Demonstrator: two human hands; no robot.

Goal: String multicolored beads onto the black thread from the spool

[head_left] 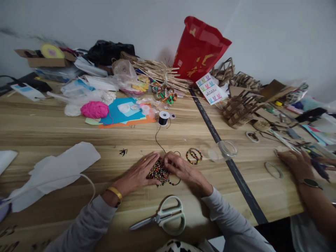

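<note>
While the left hand (136, 175) lies cupped against the near-left side of a pile of loose multicoloured beads (159, 173), we record the stringing as early in the current piece. The pile sits on the wooden surface (139, 138), between the two hands. The left fingers are extended and slack along the pile, clenched on nothing that we can see. The right hand (182, 168) has its fingers curled over the pile's far-right edge; we cannot tell whether they pinch a bead, the dark cord (156, 137) or nothing. The cord runs from a spool (163, 119) toward that hand, and what appears to be the same cord loops out below it, bearing only a few beads (172, 183). Done, in our judgement: two closed beaded bracelets (194, 156), lying overlapped just right of the right hand. Left, as we judge it: most of the stringing, then cutting and closing the loop. The cord appears uncut at the spool, and the scissors (170, 215) lie untouched on the near side of the pile. Exact bead count on the cord: too small to tell.
</note>
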